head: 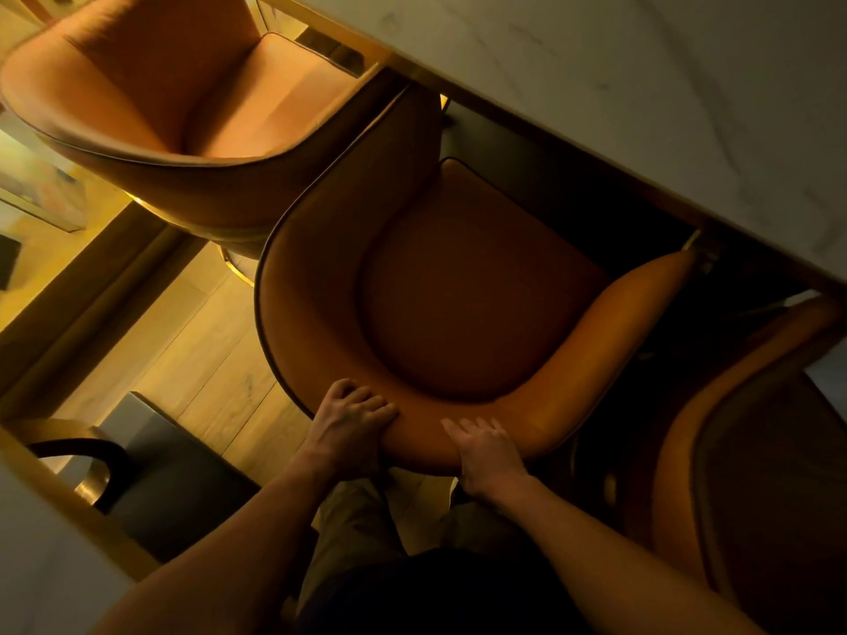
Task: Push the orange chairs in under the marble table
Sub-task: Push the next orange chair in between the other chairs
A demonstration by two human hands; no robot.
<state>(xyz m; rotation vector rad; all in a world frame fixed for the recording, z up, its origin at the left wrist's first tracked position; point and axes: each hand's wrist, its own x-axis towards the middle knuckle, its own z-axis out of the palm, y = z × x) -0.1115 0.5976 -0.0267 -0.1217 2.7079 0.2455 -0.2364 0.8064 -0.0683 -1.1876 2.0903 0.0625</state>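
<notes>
Gripping near rim of curved orange leather chair (pixel 458 286), L hand (pixel 353 417) curls fingers over it; R hand (pixel 486 446) presses flatter just beside. Chair's far arm tips reach under white marble worktop (pixel 641 84).

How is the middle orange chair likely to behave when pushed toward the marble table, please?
Probably heavy: the middle chair is a thick padded shell. It should slide on the smooth wooden floor. Pushed high, at the rim under the left hand and right hand, it may tip forward.

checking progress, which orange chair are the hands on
The middle chair: left hand grips, right hand rests on its backrest; upper-left chair, right chair untouched.
</notes>
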